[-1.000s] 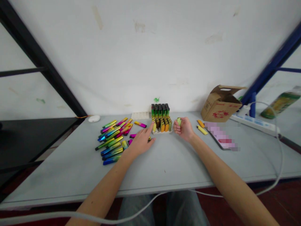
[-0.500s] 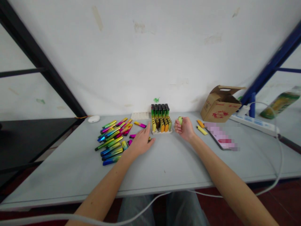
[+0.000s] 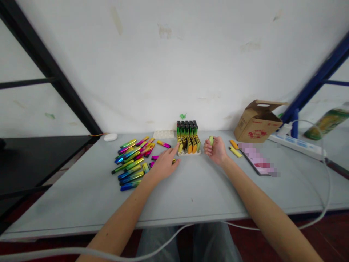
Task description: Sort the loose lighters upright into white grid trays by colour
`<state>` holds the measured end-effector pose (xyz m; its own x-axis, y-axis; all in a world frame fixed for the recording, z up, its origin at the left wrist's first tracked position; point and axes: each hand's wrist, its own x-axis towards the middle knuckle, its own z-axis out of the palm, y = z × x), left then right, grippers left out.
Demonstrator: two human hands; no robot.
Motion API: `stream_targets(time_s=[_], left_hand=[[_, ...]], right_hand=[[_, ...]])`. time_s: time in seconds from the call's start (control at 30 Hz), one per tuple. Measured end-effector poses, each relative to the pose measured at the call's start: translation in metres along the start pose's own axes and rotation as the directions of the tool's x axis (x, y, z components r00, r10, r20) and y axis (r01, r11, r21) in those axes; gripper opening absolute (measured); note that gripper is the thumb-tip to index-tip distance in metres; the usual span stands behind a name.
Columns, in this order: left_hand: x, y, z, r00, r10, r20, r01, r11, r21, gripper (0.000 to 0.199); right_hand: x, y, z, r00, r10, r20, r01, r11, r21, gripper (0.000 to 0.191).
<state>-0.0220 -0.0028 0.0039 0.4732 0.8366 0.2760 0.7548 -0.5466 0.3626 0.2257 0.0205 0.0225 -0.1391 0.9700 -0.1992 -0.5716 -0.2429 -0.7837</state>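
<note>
My right hand (image 3: 219, 151) is closed around a pale yellow-green lighter (image 3: 211, 140), whose upper end shows above the fingers. My left hand (image 3: 165, 163) lies low over the table, fingers stretched out and thumb apart, fingertips beside the left edge of a white tray (image 3: 188, 154). In that tray stand upright yellow and orange lighters (image 3: 194, 147) in front, with black-topped green lighters (image 3: 187, 128) in rows behind. Left of my left hand spreads a loose pile of shiny lighters (image 3: 132, 156) in blue, green, yellow and pink. A few pink ones are partly hidden by that hand.
On the right lie a yellow lighter (image 3: 235, 151), an orange lighter (image 3: 233, 144) and a phone (image 3: 256, 160) with a blurred screen. Behind them stand an open cardboard box (image 3: 255, 125) and a power strip (image 3: 297, 145). An empty-looking white tray (image 3: 163, 134) and a white case (image 3: 110, 137) rest by the wall.
The whole view has shifted slightly. My right hand still holds the yellow-green lighter, and my left hand remains outstretched by the tray with little movement.
</note>
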Motion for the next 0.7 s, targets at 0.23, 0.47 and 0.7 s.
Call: stream_targets(time_s=[0.23, 0.47, 0.7], left_hand=[[0.0005, 0.0013, 0.0006, 1.0, 0.0, -0.002, 0.0, 1.0, -0.012, 0.065], [0.0002, 0.0037, 0.0002, 1.0, -0.008, 0.024, 0.008, 1.0, 0.002, 0.061], [0.0009, 0.0057, -0.001, 1.0, -0.019, 0.016, 0.019, 1.0, 0.013, 0.058]], right_hand=[[0.0001, 0.0012, -0.0012, 0.999, 0.031, 0.045, -0.032, 0.999, 0.024, 0.023], [0.0009, 0.0031, -0.0021, 0.997, 0.069, 0.043, -0.072, 0.995, 0.063, 0.022], [0.0023, 0.0051, -0.0027, 0.999, 0.04, -0.01, -0.04, 0.997, 0.062, 0.026]])
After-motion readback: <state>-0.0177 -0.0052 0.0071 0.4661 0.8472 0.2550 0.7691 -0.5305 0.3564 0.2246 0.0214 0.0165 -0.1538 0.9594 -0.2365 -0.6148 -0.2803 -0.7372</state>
